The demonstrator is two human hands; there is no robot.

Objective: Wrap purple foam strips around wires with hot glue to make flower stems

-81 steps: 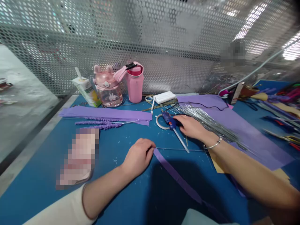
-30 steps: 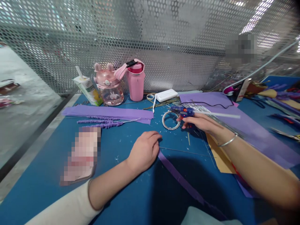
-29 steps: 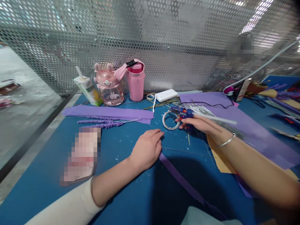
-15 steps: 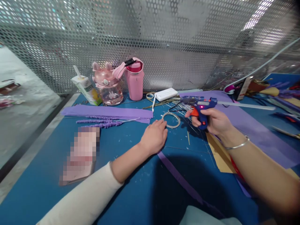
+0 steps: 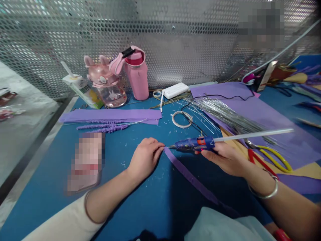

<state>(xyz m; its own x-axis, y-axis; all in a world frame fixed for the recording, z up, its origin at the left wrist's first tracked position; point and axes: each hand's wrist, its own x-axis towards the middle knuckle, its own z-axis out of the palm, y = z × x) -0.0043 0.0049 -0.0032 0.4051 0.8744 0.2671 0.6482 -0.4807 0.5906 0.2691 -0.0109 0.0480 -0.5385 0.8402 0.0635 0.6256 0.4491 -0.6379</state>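
My right hand [image 5: 227, 159] is wrapped round a blue hot glue gun [image 5: 192, 144], with a long translucent glue stick [image 5: 255, 134] poking out of its back. The nozzle points left, right at the upper end of a narrow purple paper strip [image 5: 190, 179]; whether it touches the paper I cannot tell. That same end is pinched between the thumb and fingers of my left hand [image 5: 145, 157]. From there the strip runs down and right across the blue tabletop [image 5: 120, 207], its lower end in shadow near my lap.
Purple paper strips [image 5: 110, 115] and fuzzy purple stems [image 5: 102, 127] lie at left, above a pixelated phone-shaped object [image 5: 86, 164]. Behind stand a drink carton [image 5: 84, 92] and pink bottles [image 5: 137, 80]. A tape roll [image 5: 182, 119], wires [image 5: 225, 112] and yellow-red-handled pliers [image 5: 273, 157] lie around the right.
The glue gun has come down and left, its nozzle now at the strip's end. My left hand has drawn back toward me and left, now pinching that end. The view has shifted.
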